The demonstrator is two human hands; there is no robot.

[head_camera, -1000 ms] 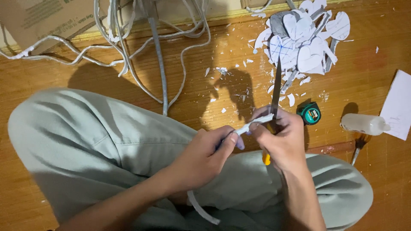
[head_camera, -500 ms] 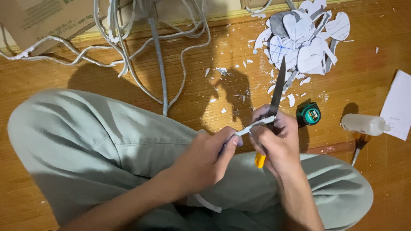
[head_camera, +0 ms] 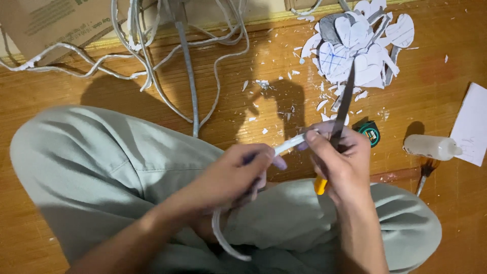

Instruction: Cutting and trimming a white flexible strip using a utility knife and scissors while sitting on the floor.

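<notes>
I sit cross-legged on a wooden floor. My left hand [head_camera: 238,175] grips a thin white strip [head_camera: 290,144], whose loose tail curls down over my lap. My right hand [head_camera: 339,157] holds a knife [head_camera: 343,107] with a dark blade pointing up and away and a yellow handle end showing below the fist. The thumb of that hand presses on the strip's far end, right beside the blade. Both hands meet above my knees.
A heap of white cut-out pieces [head_camera: 362,43] and small scraps lies on the floor ahead. A small round green tape measure [head_camera: 370,133], a clear plastic bottle [head_camera: 431,147], a paper sheet [head_camera: 472,124], grey and white cables [head_camera: 187,66] and a cardboard box [head_camera: 56,23] surround me.
Both hands have shifted only slightly; the knife has slid a little along the strip's end and the blade stays upright.
</notes>
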